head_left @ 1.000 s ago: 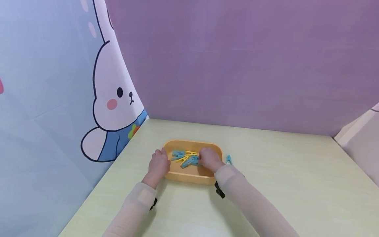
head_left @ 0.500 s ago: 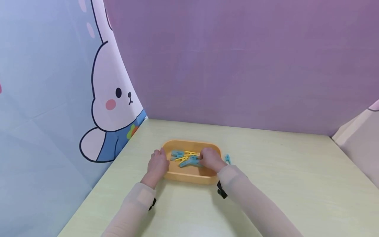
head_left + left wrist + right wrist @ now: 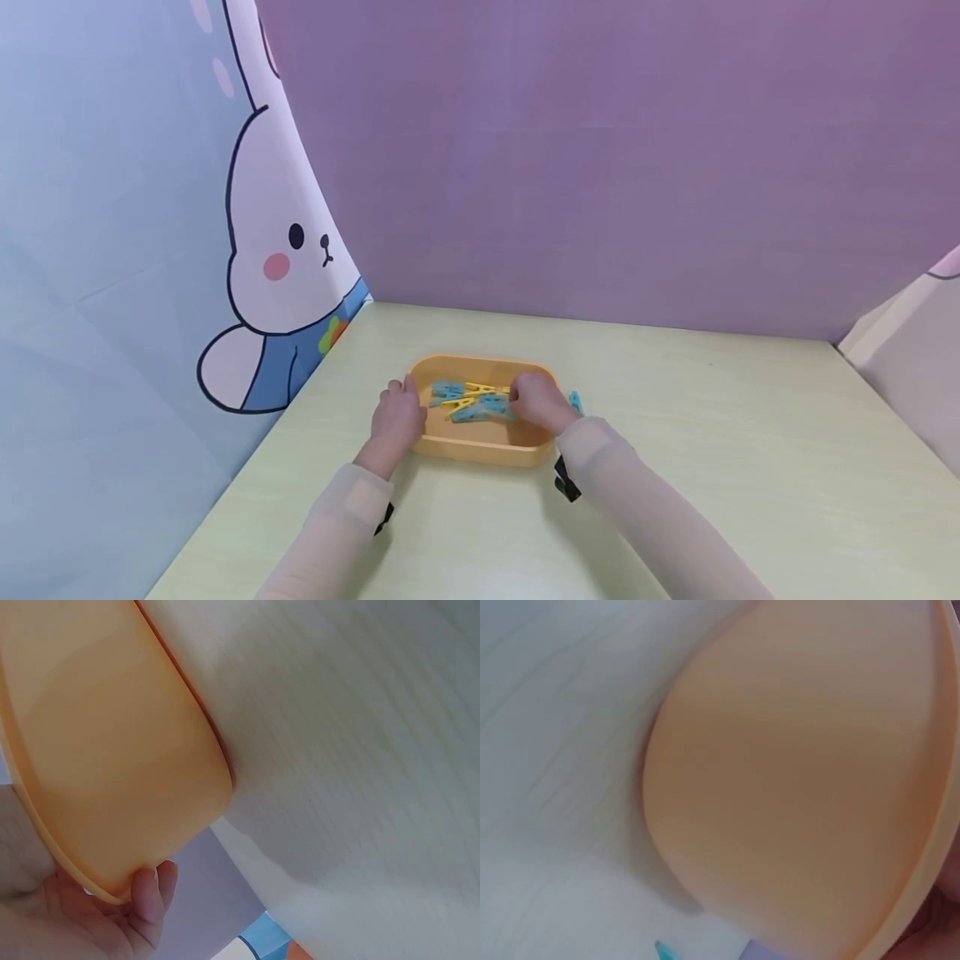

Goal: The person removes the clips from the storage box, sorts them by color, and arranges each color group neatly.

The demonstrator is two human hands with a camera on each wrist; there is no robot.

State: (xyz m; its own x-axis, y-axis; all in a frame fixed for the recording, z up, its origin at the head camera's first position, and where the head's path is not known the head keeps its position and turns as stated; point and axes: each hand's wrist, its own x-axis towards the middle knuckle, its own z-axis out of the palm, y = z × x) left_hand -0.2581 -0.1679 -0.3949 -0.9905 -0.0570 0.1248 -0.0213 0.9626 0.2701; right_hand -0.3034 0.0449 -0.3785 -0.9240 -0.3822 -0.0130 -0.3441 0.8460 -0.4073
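Note:
An orange plastic basin (image 3: pixel 480 452) stands on the table with several blue and yellow clothespins (image 3: pixel 463 413) piled inside. My left hand (image 3: pixel 399 417) grips its left rim; in the left wrist view the thumb side lies inside the rim and curled fingers (image 3: pixel 148 896) press the outer wall. My right hand (image 3: pixel 540 402) reaches into the basin's right side, its fingers bent down beside the pile. A yellow tip shows right at those fingertips; I cannot tell whether they pinch a clothespin. The basin's wall (image 3: pixel 795 780) hides most of that hand in the right wrist view.
One blue clothespin (image 3: pixel 575 402) lies on the pale table (image 3: pixel 712 433) just right of the basin, partly behind my right wrist. A purple backdrop (image 3: pixel 600 167) rises behind the table, and a blue cloth with a rabbit print (image 3: pixel 277 292) hangs at the left.
My right hand has shifted slightly right within the basin, uncovering more of the clothespins. The left hand keeps its hold on the rim. The whole view has drifted a little.

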